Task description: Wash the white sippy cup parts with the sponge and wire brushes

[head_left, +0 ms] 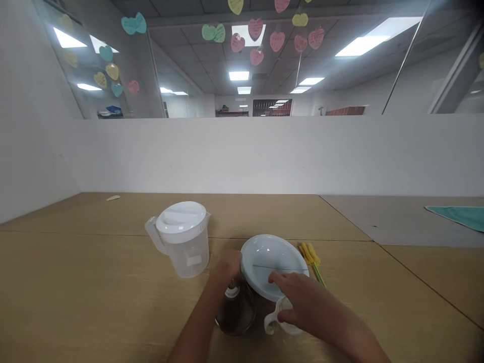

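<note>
My left hand (228,265) reaches over the neck of a dark brown round bottle (236,312), its fingers closed at the left rim of a white bowl (272,259). What those fingers hold is partly hidden. Over the near side of the bowl and a white cup (290,326), my right hand (298,295) has its thumb and fingers spread apart. The cup stands below that hand with its handle to the left. A thin dark line crosses the inside of the bowl.
A translucent lidded pitcher (189,247) stands to the left. Yellow flowers with a green stem (310,256) lie right of the bowl. A teal cloth (461,217) is at the far right. A small pale flat piece (113,197) lies at the back left, before a white wall.
</note>
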Motion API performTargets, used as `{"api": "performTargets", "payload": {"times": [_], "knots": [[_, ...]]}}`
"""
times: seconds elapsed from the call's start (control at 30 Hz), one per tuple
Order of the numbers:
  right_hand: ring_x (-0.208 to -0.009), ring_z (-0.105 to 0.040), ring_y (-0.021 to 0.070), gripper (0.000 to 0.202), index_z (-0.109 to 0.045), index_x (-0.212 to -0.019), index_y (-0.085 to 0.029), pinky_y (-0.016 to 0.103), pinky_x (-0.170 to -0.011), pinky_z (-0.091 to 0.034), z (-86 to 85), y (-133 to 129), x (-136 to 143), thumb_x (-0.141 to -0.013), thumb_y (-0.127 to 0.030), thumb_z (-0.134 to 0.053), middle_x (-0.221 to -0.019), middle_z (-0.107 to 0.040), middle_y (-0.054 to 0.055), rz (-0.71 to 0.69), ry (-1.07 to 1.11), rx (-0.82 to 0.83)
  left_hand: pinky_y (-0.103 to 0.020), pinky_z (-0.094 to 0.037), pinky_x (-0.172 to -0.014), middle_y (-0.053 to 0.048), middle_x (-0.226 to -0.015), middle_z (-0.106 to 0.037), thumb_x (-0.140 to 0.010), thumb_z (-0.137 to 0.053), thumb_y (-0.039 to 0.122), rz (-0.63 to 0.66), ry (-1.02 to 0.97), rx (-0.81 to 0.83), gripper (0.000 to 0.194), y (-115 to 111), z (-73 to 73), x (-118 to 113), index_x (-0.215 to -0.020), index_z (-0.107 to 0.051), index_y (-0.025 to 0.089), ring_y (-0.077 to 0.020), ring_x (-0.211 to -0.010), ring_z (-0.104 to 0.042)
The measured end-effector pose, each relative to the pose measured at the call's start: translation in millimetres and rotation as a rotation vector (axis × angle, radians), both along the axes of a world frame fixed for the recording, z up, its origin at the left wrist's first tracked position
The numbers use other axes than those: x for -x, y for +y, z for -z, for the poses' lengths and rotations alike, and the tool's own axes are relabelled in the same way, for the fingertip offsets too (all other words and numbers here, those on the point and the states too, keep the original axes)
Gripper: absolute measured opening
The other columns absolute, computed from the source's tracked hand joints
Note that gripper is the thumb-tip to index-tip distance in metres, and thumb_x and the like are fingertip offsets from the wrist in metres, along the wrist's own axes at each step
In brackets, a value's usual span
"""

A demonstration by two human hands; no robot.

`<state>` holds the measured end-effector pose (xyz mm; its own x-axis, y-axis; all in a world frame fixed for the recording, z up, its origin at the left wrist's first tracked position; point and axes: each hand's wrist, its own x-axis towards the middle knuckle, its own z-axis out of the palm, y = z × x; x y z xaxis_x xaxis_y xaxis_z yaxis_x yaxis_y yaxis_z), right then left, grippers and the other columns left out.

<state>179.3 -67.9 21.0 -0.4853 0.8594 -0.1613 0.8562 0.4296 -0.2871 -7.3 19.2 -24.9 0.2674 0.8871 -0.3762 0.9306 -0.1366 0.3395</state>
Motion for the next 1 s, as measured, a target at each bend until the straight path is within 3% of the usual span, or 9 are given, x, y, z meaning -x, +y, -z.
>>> {"api": "performTargets", "payload": {"times": [0.13,0.27,0.37,0.5,0.6,0.73,0.87,1.0], "knots": [[-0.096,-0.059,0.0284,0.039,-0.059,-0.109,-0.017,0.037,-0.080,-0.043,0.8,-0.5,1.4,-0.070,-0.016,-0.065,-0.099,-0.066,0.011,0.008,-0.012,-0.017,-0.031,-0.051,-0.062,-0.008,-0.063,-0.068,-0.044,-0.070,-0.002,-0.009,0.123,-0.011,0.017,-1.5,-2.5,-3.2,-0.052,-0.063,0.011,-0.0239,-0.066,-0.065],[-0.095,-0.060,0.0290,0.036,-0.059,-0.109,-0.017,0.037,-0.079,-0.044,1.4,0.1,0.6,-0.074,-0.023,-0.064,-0.097,-0.066,0.011,0.008,-0.020,-0.052,-0.029,-0.049,-0.068,-0.009,-0.086,-0.070,-0.045,-0.073,0.001,-0.001,0.164,-0.077,0.030,-8.0,-13.4,-1.0,-0.072,-0.067,0.012,-0.0249,-0.080,-0.064],[-0.096,-0.060,0.0292,0.038,-0.057,-0.115,-0.017,0.040,-0.080,-0.045,-0.3,1.2,-1.1,-0.079,-0.029,-0.060,-0.101,-0.066,0.012,0.014,0.007,-0.078,-0.028,-0.047,-0.072,-0.010,-0.096,-0.068,-0.055,-0.066,0.002,0.024,0.135,-0.161,0.037,-17.9,-26.0,4.1,-0.090,-0.065,0.013,-0.0239,-0.088,-0.062],[-0.101,-0.058,0.0317,0.048,-0.049,-0.125,-0.014,0.046,-0.085,-0.043,0.9,6.2,-1.7,-0.081,-0.032,-0.056,-0.111,-0.062,0.015,0.044,0.068,-0.141,-0.026,-0.046,-0.073,-0.005,-0.091,-0.067,-0.068,-0.046,0.000,0.087,-0.092,-0.388,0.043,-36.7,-47.4,4.4,-0.105,-0.059,0.019,-0.0182,-0.084,-0.061],[-0.109,-0.054,0.0310,0.065,-0.032,-0.137,-0.017,0.046,-0.088,-0.043,8.5,12.8,0.2,-0.078,-0.031,-0.056,-0.126,-0.053,0.016,0.065,0.235,-0.291,-0.028,-0.043,-0.086,-0.003,-0.100,-0.064,-0.071,-0.042,0.001,0.271,-0.317,-0.559,0.040,-48.8,-61.1,-8.0,-0.102,-0.058,0.021,-0.0166,-0.096,-0.056],[-0.109,-0.054,0.0273,0.081,-0.014,-0.142,-0.021,0.041,-0.083,-0.046,17.7,21.2,0.5,-0.071,-0.018,-0.054,-0.124,-0.053,0.013,0.124,0.459,-0.486,-0.028,-0.043,-0.089,-0.003,-0.098,-0.063,-0.068,-0.043,0.000,0.466,-0.518,-0.732,0.034,-54.6,-63.4,-30.1,-0.092,-0.058,0.020,-0.0158,-0.095,-0.054],[-0.096,-0.060,0.0236,0.065,-0.033,-0.132,-0.021,0.034,-0.076,-0.046,16.9,30.8,-3.1,-0.069,-0.010,-0.048,-0.108,-0.062,0.010,0.129,0.491,-0.459,-0.025,-0.047,-0.080,-0.003,-0.088,-0.062,-0.066,-0.046,0.002,0.483,-0.662,-0.934,0.028,-55.3,-54.8,-41.3,-0.085,-0.058,0.019,-0.0144,-0.086,-0.055],[-0.084,-0.060,0.0194,0.033,-0.055,-0.098,-0.021,0.028,-0.071,-0.044,16.3,40.6,-3.4,-0.069,-0.009,-0.044,-0.094,-0.063,0.005,0.048,0.531,-0.458,-0.020,-0.048,-0.068,0.001,-0.073,-0.061,-0.069,-0.045,0.003,0.414,-0.758,-1.146,0.024,-59.4,-49.0,-46.1,-0.079,-0.058,0.020,-0.0097,-0.067,-0.054]]}}
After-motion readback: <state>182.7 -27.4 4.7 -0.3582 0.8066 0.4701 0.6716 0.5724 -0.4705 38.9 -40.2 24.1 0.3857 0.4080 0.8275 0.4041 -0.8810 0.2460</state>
